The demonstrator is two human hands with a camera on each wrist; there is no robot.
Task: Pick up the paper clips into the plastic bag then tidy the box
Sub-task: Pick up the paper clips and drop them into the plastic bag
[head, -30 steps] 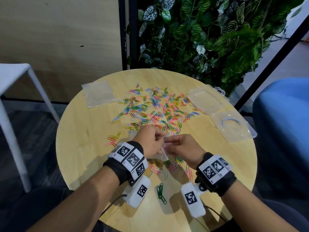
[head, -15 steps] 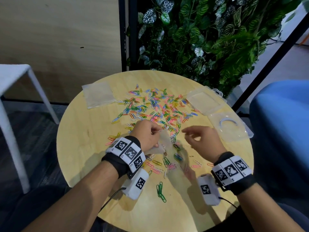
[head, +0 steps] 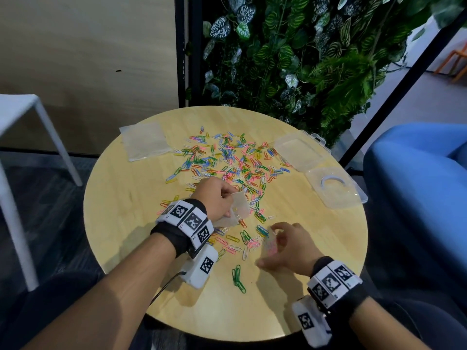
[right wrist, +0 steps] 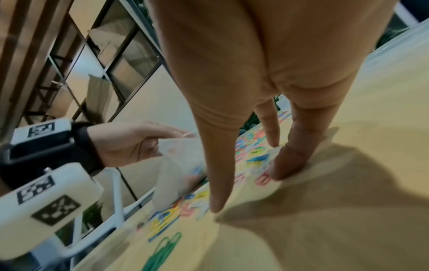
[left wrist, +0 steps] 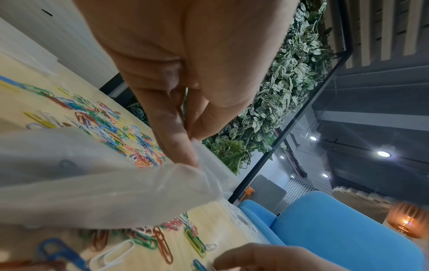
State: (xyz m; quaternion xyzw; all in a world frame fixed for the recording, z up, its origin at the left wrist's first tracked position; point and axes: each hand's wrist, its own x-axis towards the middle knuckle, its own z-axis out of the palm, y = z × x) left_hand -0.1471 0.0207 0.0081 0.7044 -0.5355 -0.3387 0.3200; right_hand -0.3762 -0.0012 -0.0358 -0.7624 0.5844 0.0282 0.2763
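Colourful paper clips (head: 227, 160) lie strewn over the middle of the round wooden table (head: 126, 223), with a smaller cluster (head: 249, 238) nearer me. My left hand (head: 231, 195) pinches the edge of a small clear plastic bag (head: 238, 210) between thumb and finger, just above the table; the pinch shows close up in the left wrist view (left wrist: 192, 144), the bag (left wrist: 104, 174) hanging below it. My right hand (head: 267, 245) is spread over the near cluster, its straight fingertips (right wrist: 285, 165) touching the table among the clips and holding nothing.
An open clear plastic box (head: 333, 190) with its lid (head: 295, 150) sits at the table's right edge. A stack of spare plastic bags (head: 144, 142) lies at the far left. A few green clips (head: 238, 276) lie near the front edge. A blue seat (head: 417, 185) is to the right, a white stool (head: 15, 107) to the left.
My right hand left the bag, swung out to the right, then came down toward me onto the near cluster of clips. My left hand kept hold of the bag.
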